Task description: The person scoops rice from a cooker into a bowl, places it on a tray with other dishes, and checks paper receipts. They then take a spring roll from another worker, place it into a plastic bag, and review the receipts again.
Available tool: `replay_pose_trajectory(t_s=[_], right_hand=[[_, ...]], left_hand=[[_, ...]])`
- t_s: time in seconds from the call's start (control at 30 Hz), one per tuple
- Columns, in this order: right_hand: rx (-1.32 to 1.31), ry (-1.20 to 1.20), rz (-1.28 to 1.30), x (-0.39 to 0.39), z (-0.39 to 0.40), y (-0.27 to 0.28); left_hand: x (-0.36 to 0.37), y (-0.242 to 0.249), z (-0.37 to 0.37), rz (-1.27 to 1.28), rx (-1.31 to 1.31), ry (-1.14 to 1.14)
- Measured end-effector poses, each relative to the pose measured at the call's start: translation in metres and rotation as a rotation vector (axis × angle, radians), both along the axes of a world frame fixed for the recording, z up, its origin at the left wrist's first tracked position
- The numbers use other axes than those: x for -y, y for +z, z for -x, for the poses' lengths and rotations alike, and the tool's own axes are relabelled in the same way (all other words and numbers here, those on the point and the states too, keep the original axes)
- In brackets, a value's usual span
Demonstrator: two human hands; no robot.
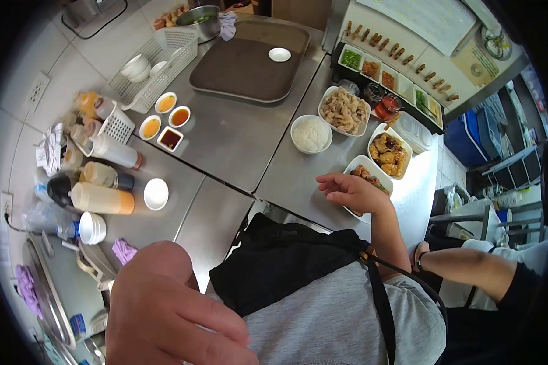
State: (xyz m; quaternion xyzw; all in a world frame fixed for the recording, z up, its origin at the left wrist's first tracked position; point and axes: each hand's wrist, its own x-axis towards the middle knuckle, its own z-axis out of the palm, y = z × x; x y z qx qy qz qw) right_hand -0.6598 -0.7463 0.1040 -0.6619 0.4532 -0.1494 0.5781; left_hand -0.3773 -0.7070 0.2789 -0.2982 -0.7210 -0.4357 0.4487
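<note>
Over the left edge of a white dish of browned meat with green garnish (pixel 374 179), my right hand (pixel 354 193) is open, its fingers loosely apart and pointing left. It overlaps part of the dish in this view. Just beyond stand a bowl of white rice (pixel 311 134), a dish of pale sliced meat (pixel 345 111) and a dish of glazed brown pieces (pixel 388 155). My left hand (pixel 173 310) is raised close to the camera at the lower left, with fingers slightly bent and apart. Nothing shows in it, though its palm side is hidden.
A brown tray (pixel 243 73) with a small white dish (pixel 279 55) lies at the back. Small sauce bowls (pixel 166 103), squeeze bottles (pixel 103 199) and a white basket (pixel 141 102) stand to the left. A garnish rack (pixel 402 90) lines the right. Another person's arm (pixel 469 267) is at lower right.
</note>
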Motion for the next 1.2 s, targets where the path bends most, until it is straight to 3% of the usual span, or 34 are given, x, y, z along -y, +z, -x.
replay_pose_trajectory(t_s=[0.1, 0.17, 0.2, 0.23, 0.27, 0.3, 0.33, 0.37, 0.43, 0.53, 0.6, 0.63, 0.77, 0.9, 1.0, 1.2], right_hand=[[-0.086, -0.050, 0.172, 0.003, 0.010, 0.006], [-0.161, -0.087, 0.201, 0.006, 0.016, -0.003], [-0.171, -0.094, 0.181, 0.008, 0.016, 0.004], [-0.107, -0.199, 0.091, 0.008, 0.020, -0.004], [0.029, -0.281, -0.001, 0.011, 0.022, -0.013], [-0.090, -0.311, 0.049, 0.015, 0.023, -0.013], [-0.143, -0.335, 0.093, 0.016, 0.018, -0.003], [-0.130, -0.342, 0.179, 0.024, 0.025, -0.018], [-0.258, -0.345, 0.216, 0.033, 0.023, -0.020], [-0.401, -0.231, 0.235, 0.047, 0.013, -0.008], [-0.527, -0.167, 0.315, 0.058, 0.016, -0.020], [-0.589, -0.140, 0.358, 0.064, 0.018, -0.028], [-0.641, -0.140, 0.234, 0.079, 0.022, -0.040], [-0.603, -0.071, 0.305, 0.084, 0.016, -0.027], [-0.541, -0.072, 0.339, 0.091, 0.024, -0.047], [-0.479, -0.081, 0.293, 0.097, 0.022, -0.053]], left_hand=[[0.002, 0.008, -0.010, 0.009, 0.043, 0.218], [0.011, 0.014, -0.033, 0.104, 0.213, 0.162], [0.025, 0.011, -0.037, 0.121, 0.170, 0.020], [0.020, -0.005, -0.045, 0.078, 0.142, 0.130], [0.030, -0.005, -0.048, 0.008, 0.225, 0.110], [0.040, -0.026, -0.049, -0.036, 0.207, 0.173], [0.038, -0.047, -0.045, -0.307, 0.183, 0.365], [0.043, -0.052, -0.042, -0.615, 0.347, 0.445], [0.102, -0.123, -0.016, -0.821, 0.356, 0.351], [0.146, -0.245, 0.025, -1.075, 0.653, 0.718], [0.158, -0.301, 0.045, -1.207, 0.809, 0.714], [0.162, -0.325, 0.056, -1.158, 0.871, 0.713], [0.169, -0.326, 0.080, -1.159, 1.060, 0.609], [0.178, -0.319, 0.082, -1.248, 1.041, 0.514], [0.184, -0.328, 0.079, -1.182, 1.052, 0.401], [0.173, -0.299, 0.076, -1.205, 1.043, 0.469]])
